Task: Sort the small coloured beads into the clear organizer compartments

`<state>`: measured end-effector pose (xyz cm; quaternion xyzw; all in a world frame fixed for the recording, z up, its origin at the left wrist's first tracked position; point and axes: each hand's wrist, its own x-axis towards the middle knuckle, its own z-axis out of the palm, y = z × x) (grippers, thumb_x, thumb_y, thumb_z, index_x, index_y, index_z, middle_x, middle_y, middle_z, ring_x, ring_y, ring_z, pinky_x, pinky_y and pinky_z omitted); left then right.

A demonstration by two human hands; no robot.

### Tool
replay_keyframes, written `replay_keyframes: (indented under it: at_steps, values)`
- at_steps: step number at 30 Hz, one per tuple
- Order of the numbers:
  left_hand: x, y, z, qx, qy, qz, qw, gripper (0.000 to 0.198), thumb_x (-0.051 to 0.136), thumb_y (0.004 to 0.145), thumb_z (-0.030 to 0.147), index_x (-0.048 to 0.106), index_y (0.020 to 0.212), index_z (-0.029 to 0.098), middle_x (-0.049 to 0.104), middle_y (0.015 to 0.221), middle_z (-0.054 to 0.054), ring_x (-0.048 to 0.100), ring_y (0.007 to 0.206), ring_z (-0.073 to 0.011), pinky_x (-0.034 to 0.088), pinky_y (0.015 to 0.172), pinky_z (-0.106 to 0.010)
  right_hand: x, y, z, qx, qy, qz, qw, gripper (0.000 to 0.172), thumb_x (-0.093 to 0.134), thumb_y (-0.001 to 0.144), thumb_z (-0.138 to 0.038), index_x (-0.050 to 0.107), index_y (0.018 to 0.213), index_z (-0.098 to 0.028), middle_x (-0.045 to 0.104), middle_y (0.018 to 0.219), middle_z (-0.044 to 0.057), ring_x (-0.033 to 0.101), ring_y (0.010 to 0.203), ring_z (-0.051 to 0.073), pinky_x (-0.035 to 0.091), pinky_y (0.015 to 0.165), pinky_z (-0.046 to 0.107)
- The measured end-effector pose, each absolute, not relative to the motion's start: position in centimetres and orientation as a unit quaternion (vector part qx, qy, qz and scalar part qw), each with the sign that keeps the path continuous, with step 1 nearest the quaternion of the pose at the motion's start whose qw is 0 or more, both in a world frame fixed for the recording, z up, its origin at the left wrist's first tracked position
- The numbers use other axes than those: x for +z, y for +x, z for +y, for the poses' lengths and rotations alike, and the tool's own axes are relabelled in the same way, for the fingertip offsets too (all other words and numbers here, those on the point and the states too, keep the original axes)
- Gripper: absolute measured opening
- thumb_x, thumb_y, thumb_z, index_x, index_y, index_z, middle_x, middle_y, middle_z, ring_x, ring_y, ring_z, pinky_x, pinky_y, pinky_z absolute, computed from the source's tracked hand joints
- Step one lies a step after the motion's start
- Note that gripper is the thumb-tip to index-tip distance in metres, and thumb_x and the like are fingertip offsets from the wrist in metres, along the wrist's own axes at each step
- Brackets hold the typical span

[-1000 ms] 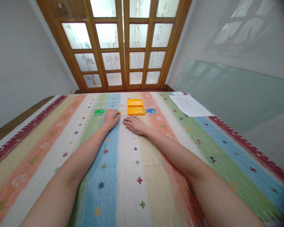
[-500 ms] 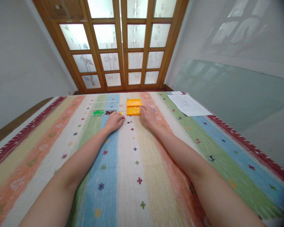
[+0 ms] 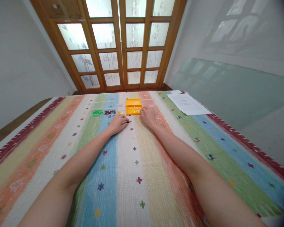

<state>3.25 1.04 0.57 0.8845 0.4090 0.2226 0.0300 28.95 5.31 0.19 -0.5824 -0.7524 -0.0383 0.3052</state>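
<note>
An orange box (image 3: 133, 102) stands open near the far edge of the table, with small white pieces (image 3: 135, 109) lying in its front half. My right hand (image 3: 148, 116) is at the box's right edge, its fingers curled against that side. Just in front of the box's left corner, my left hand (image 3: 118, 124) rests low over the cloth, fingers bent and pressed together; whatever they may hold is too small to see. Beyond it is a clear divided case with green pieces (image 3: 97, 112), dark brown pieces (image 3: 110, 112) and a few yellow pieces (image 3: 120, 112).
A striped tablecloth (image 3: 130, 176) covers the table. White printed paper (image 3: 188, 104) lies at the far right, with a smaller white sheet behind it. Part of a clear tray shows behind my right hand. Wooden glazed doors (image 3: 123, 50) stand beyond the table.
My left hand has moved slightly right and toward me, away from the yellow pieces, uncovering more of the brown ones. The right hand's fingers have curled in more at the box's edge.
</note>
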Motion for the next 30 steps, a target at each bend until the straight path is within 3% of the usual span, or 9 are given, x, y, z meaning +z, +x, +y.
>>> replay_keyframes:
  at_steps: [14, 24, 30]
  values:
    - [1.3, 3.9, 0.5, 0.224, 0.887, 0.403, 0.029, 0.015, 0.064, 0.096, 0.028, 0.077, 0.100, 0.023, 0.075, 0.106, -0.007, 0.061, 0.108, -0.0272, 0.044, 0.104, -0.046, 0.5, 28.0, 4.4, -0.009, -0.518, -0.796, 0.313, 0.029, 0.049, 0.107, -0.026, 0.077, 0.108, -0.018, 0.070, 0.120, 0.012, 0.059, 0.112, 0.027, 0.042, 0.104, 0.040]
    - [1.2, -1.5, 3.3, 0.317, 0.750, 0.579, -0.046, 0.021, 0.058, 0.098, 0.031, 0.077, 0.104, 0.023, 0.076, 0.108, -0.008, 0.062, 0.106, -0.0284, 0.043, 0.102, -0.046, 0.3, 27.8, 4.3, -0.009, -0.491, -0.814, 0.310, 0.029, 0.049, 0.108, -0.027, 0.077, 0.105, -0.018, 0.070, 0.120, 0.012, 0.059, 0.112, 0.026, 0.043, 0.103, 0.039]
    - [0.6, -3.3, 4.3, 0.333, 0.712, 0.617, -0.040, 0.026, 0.056, 0.098, 0.031, 0.078, 0.108, 0.023, 0.077, 0.107, -0.010, 0.064, 0.103, -0.0291, 0.042, 0.101, -0.047, 0.1, 27.7, 4.4, -0.009, -0.477, -0.825, 0.302, 0.029, 0.049, 0.109, -0.029, 0.076, 0.107, -0.019, 0.070, 0.121, 0.011, 0.059, 0.112, 0.026, 0.043, 0.104, 0.040]
